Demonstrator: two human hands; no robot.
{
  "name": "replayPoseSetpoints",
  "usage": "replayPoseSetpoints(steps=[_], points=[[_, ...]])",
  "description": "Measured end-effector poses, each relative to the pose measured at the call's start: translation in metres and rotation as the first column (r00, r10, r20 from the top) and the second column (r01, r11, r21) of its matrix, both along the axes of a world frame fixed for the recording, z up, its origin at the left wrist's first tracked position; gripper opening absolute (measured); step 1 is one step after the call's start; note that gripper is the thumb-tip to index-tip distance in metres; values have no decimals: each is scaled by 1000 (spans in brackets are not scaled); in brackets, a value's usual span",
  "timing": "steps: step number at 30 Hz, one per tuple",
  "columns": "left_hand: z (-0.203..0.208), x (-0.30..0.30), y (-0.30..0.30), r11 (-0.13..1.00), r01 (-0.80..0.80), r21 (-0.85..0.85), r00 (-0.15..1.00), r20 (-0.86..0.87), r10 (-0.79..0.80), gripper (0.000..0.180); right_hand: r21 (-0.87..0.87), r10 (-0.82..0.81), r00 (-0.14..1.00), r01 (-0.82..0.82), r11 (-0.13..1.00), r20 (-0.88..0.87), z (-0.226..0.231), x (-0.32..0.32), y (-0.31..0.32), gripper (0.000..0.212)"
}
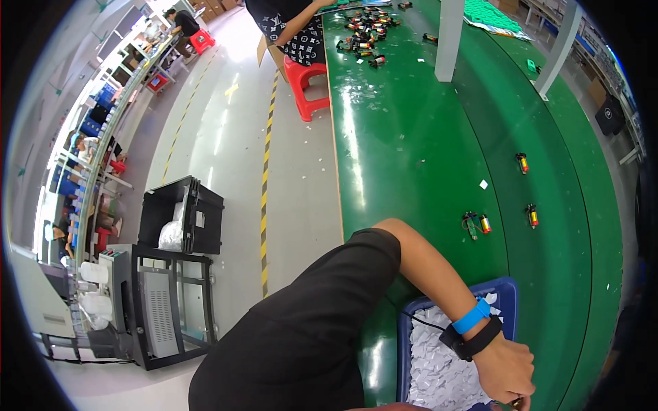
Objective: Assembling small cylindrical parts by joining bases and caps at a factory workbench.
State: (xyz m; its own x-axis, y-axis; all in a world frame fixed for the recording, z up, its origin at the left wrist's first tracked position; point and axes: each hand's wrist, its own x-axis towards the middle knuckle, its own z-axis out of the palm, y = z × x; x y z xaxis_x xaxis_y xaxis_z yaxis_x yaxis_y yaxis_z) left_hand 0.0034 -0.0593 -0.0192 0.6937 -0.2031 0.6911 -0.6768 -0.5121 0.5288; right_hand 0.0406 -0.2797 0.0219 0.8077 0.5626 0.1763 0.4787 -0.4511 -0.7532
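My left hand (pixel 506 371) reaches in from the left, a blue band and a black strap around its wrist. Its fingers are curled at the lower edge, around a small part that is mostly cut off. Beneath the wrist stands a blue plastic bin (pixel 507 301) full of small white pieces (pixel 439 356). Beyond it lies a small red-and-yellow cylinder (pixel 485 224) beside a small green wired piece (pixel 470 226). Two similar cylinders, one nearer (pixel 532 216) and one farther (pixel 523 164), lie on the green strip to the right. My right hand is not visible.
The long green worktable (pixel 397 151) carries a heap of similar parts (pixel 370 31) at its far end. Grey posts (pixel 449 41) rise from it. A person sits there on a red stool (pixel 305 85). To the left stand a black crate (pixel 205 219) and a machine frame (pixel 161 308).
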Motion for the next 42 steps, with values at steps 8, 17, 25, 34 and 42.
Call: replayPoseSetpoints(steps=[8,17,25,34,42], points=[[-2,-5,0,990,-139,16,988,69,137,29,86,73,997,-69,994,-36,-16,5,0,43],[4,-8,6,998,-58,-10,998,-27,58,24,117,118,946,-160,980,302,-6,-1,23,27],[0,-4,7,987,140,-80,973,-175,-152,26,-19,199,938,-202,979,283,10,-1,16,31],[-8,20,13,936,337,-105,924,-154,-350,37,-138,304,840,-271,953,448,12,12,14,30],[3,19,14,905,347,-246,899,-186,-396,44,28,104,855,-137,990,508,14,-19,19,29]])
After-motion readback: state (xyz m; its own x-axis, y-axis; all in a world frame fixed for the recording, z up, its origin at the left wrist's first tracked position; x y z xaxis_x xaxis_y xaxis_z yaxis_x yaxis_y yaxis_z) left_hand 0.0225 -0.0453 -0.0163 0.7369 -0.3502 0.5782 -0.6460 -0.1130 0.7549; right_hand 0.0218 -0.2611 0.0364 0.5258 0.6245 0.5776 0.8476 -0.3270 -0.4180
